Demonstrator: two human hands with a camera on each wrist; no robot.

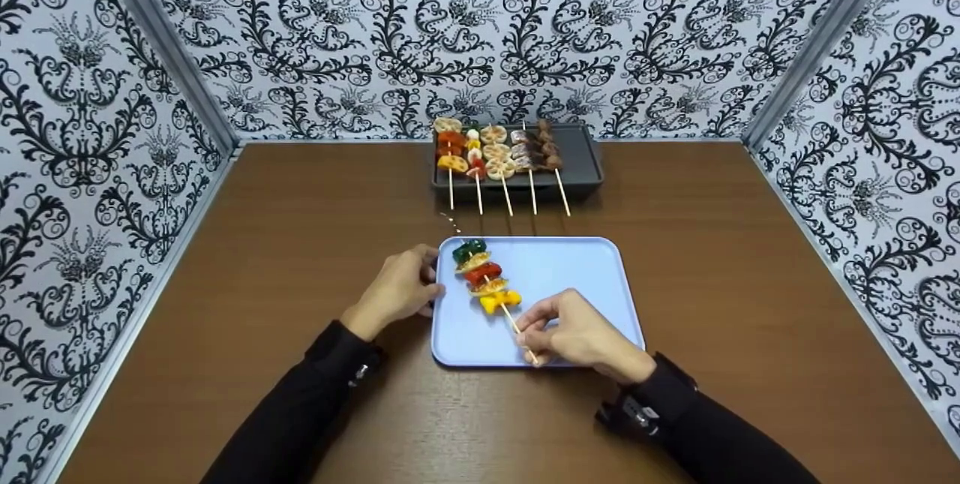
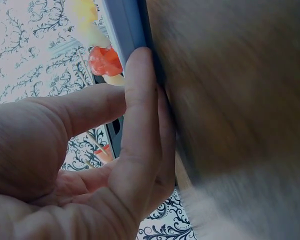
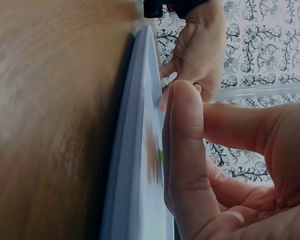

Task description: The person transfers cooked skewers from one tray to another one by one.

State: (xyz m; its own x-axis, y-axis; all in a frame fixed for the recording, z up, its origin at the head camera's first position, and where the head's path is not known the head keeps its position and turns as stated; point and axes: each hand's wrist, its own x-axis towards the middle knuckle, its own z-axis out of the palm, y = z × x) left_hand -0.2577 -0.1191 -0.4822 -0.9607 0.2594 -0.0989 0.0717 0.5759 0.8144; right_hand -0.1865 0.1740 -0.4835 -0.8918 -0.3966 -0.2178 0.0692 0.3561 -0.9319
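A light-blue tray (image 1: 559,266) lies on the table. Its left rim is held by my left hand (image 1: 401,281), thumb at the rim and fingers along the outer side; in the left wrist view those fingers (image 2: 140,100) touch the tray's side (image 2: 127,30). Over the tray's front part, my right hand (image 1: 574,330) pinches the bare stick of a vegetable skewer (image 1: 484,274) between thumb and fingers. Green, red and yellow pieces with pale slices between them run along it, slanting to the tray's back left. In the right wrist view the stick's tip (image 3: 197,87) shows at the fingertips.
Behind the tray stands a dark grill plate (image 1: 577,154) carrying several skewers (image 1: 499,150), their sticks pointing out over its front edge. Small white marks (image 1: 450,221) show on the brown table (image 1: 322,206). Patterned walls (image 1: 480,34) enclose the table at the back and sides.
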